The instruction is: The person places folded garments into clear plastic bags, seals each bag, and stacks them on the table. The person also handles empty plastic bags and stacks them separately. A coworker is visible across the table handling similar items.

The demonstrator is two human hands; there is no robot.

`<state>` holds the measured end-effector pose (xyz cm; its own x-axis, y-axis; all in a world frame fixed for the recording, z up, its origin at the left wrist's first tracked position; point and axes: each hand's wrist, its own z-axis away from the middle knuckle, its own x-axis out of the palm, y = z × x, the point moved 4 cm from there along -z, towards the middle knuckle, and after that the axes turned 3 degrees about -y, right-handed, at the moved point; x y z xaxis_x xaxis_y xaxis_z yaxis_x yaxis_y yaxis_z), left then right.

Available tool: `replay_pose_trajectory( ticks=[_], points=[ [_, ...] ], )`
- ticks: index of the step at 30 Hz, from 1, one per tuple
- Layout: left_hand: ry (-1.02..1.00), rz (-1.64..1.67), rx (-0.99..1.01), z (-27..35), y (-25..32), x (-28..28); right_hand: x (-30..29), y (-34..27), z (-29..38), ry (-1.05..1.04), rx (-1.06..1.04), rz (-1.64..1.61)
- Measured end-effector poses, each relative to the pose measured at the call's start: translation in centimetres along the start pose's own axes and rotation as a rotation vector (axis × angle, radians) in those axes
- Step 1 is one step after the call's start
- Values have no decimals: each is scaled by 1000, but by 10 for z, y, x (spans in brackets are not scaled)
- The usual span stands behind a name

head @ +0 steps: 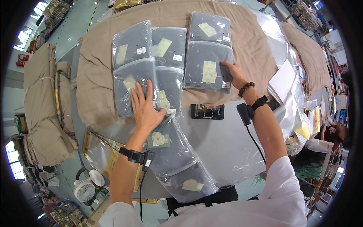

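My left hand (146, 109) lies flat, fingers apart, on a grey folded garment in a clear zip bag (122, 93). A pale green tag shows partly beneath its fingertips. My right hand (237, 75) is at the right edge of another bagged garment (195, 59), its thumb on top and its other fingers mostly hidden at the edge. That bag overlaps one farther back (210, 29). Between the hands, a middle column of bagged garments (170, 61) lies partly under the left column. Nearer my body, two overlapping bags (173, 159) slant down to the table's front edge.
Brown cloth (96, 76) covers the far part of the grey table (215, 153). A phone (207, 111) playing video lies below the right bags. White sheets (283, 82) and clear plastic are at the right. Gold-printed bags (106, 159) and a small fan (84, 190) sit at lower left.
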<state>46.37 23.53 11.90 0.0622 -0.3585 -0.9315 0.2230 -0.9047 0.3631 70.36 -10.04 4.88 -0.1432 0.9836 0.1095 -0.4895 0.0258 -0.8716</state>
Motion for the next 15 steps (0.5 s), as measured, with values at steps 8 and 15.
replay_pose_trajectory(
  ticks=[8,15],
  points=[
    [-132,-152,131,11,13,-8,31,-122,51,-60,-242,219],
    [-91,101,335,16,7,20,120,-150,127,-283,-397,-74]
  ],
)
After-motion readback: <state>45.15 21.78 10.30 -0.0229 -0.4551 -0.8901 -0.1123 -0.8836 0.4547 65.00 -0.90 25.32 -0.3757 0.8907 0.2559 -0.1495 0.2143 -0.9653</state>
